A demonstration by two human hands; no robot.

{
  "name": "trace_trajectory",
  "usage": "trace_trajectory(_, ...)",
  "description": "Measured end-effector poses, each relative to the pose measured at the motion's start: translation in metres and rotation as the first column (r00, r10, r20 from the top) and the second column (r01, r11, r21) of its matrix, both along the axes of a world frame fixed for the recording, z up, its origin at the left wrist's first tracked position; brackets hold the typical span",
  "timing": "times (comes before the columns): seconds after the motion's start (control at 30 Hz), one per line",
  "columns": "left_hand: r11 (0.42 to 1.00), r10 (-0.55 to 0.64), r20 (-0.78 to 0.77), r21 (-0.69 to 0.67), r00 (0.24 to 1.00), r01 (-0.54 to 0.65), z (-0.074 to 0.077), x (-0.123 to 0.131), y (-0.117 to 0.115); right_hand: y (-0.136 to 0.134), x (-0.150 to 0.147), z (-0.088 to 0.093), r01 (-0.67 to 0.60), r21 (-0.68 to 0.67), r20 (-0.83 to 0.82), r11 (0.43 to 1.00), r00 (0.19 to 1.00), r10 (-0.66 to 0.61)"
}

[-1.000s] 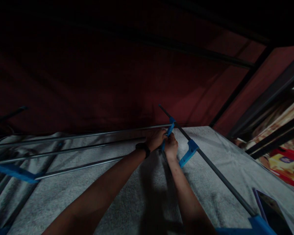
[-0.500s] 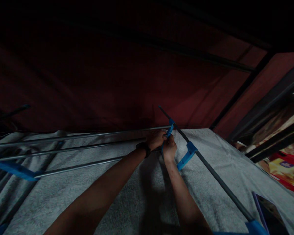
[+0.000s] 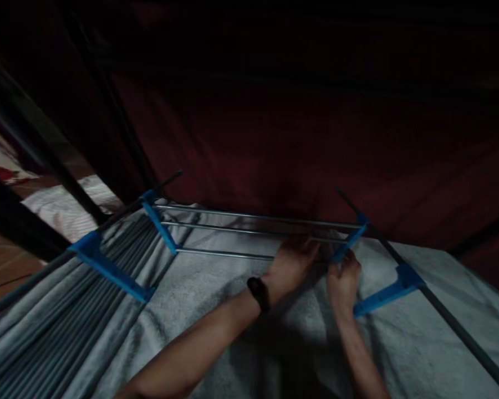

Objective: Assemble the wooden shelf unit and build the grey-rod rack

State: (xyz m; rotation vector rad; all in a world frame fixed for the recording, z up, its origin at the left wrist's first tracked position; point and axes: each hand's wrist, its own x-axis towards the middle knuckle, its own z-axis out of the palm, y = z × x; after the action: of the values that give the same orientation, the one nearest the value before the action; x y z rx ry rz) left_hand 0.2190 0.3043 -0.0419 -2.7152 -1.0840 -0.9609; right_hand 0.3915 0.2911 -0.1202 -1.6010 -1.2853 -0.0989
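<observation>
A frame of grey poles and blue plastic brackets stands in front of me. My left hand (image 3: 295,257), with a black band on the wrist, is closed around the right end of a thin metal rod (image 3: 228,254); its fingertips are partly hidden. My right hand (image 3: 344,280) grips the lower end of the far right blue bracket (image 3: 354,237). Close beside that hand, a second blue bracket (image 3: 386,296) juts from the right pole (image 3: 461,327). At the left, the rods run into another blue bracket (image 3: 161,228).
Several grey rods (image 3: 66,332) lie side by side at the left, near another blue bracket (image 3: 112,272). Under everything is a grey blanket (image 3: 199,293). A dark red cloth (image 3: 249,160) hangs behind. Dark posts (image 3: 108,111) and a striped cloth (image 3: 75,208) show at the left.
The view has swung left, bringing the left brackets and rods into sight; the phone at the right has left the picture. My left hand has shifted slightly left, away from the right one.
</observation>
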Motion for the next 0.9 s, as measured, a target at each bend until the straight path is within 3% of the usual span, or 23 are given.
trace_trajectory(0.07,0.988,0.15,0.136,-0.037,0.979,-0.147,-0.006,-0.048,-0.011,-0.015,-0.02,0.006,-0.081,0.035,0.059,0.996,0.995,0.079)
trace_trajectory(0.1,0.967,0.254,0.25,-0.07,0.934,-0.245,-0.01,-0.074,-0.014,-0.02,-0.031,0.012,-0.137,0.056,0.101,0.989,0.986,0.131)
trace_trajectory(0.13,0.931,0.363,0.381,-0.115,0.85,-0.346,-0.014,-0.1,-0.015,-0.023,-0.043,0.02,-0.199,0.077,0.148,0.977,0.971,0.186)
trace_trajectory(0.17,0.881,0.461,0.52,-0.172,0.719,-0.441,-0.017,-0.125,-0.015,-0.024,-0.055,0.03,-0.255,0.097,0.196,0.962,0.953,0.233)
trace_trajectory(0.27,0.693,0.6,0.754,-0.323,0.267,-0.645,-0.025,-0.194,-0.008,-0.012,-0.093,0.061,-0.404,0.092,0.352,0.91,0.868,0.35)
trace_trajectory(0.3,0.643,0.602,0.779,-0.345,0.173,-0.684,-0.025,-0.213,-0.005,-0.005,-0.105,0.07,-0.446,0.065,0.406,0.893,0.829,0.384)
trace_trajectory(0.37,0.595,0.568,0.819,-0.341,0.08,-0.728,-0.023,-0.243,0.005,0.011,-0.129,0.083,-0.498,0.005,0.492,0.867,0.757,0.431)
trace_trajectory(0.43,0.621,0.509,0.859,-0.326,0.051,-0.713,-0.017,-0.264,0.018,0.028,-0.152,0.092,-0.513,-0.031,0.538,0.858,0.715,0.447)
trace_trajectory(0.5,0.685,0.468,0.882,-0.326,0.051,-0.651,-0.011,-0.279,0.032,0.044,-0.173,0.098,-0.515,-0.072,0.572,0.854,0.681,0.458)
trace_trajectory(0.57,0.731,0.46,0.884,-0.321,0.087,-0.602,-0.007,-0.29,0.044,0.057,-0.191,0.103,-0.509,-0.149,0.62,0.848,0.619,0.481)
trace_trajectory(0.67,0.754,0.449,0.881,-0.287,0.145,-0.59,-0.007,-0.302,0.057,0.068,-0.21,0.109,-0.468,-0.273,0.677,0.84,0.527,0.514)
trace_trajectory(0.9,0.783,0.406,0.899,-0.252,0.161,-0.569,-0.017,-0.308,0.066,0.071,-0.216,0.114,-0.418,-0.304,0.697,0.856,0.514,0.499)
